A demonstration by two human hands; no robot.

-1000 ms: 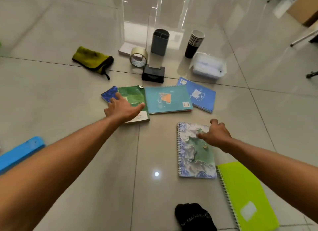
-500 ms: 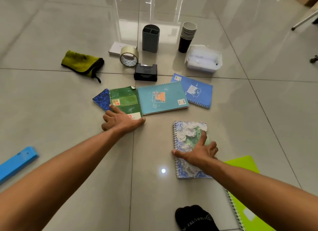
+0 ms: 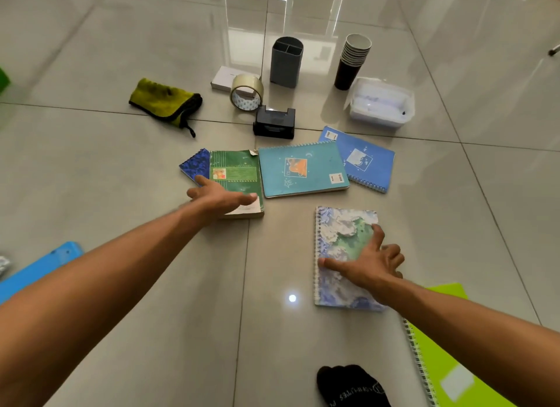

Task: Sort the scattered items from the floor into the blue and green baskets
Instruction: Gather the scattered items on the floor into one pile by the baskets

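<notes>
Right hand (image 3: 368,262) lies flat on the marbled spiral notebook (image 3: 342,243), fingers spread and straight, thumb near the spiral edge; pressing, not gripping. That notebook lies flat on the floor tile (image 3: 121,170), lower right of centre, its lower right corner touching or just over the lime-green spiral notebook (image 3: 448,373).

Left hand (image 3: 219,197) rests on the near end of the green book (image 3: 239,179), fingers extended across the cover, thumb out toward the dark blue notebook (image 3: 195,164) that sticks out from under the book's left side. No curl round an edge visible.

Teal spiral notebook (image 3: 303,170) just right of the green book; blue spiral notebook (image 3: 360,158) partly under its right end.

Farther out: black tape dispenser (image 3: 274,122), packing tape roll (image 3: 246,93) on edge, small white box (image 3: 225,78) behind it, grey pen holder (image 3: 286,61) upright, stack of paper cups (image 3: 353,59), clear plastic container (image 3: 380,103), yellow-green cloth (image 3: 165,102) at left.

Blue basket (image 3: 39,268) edge at far left. Black sock (image 3: 351,385) at bottom edge.
</notes>
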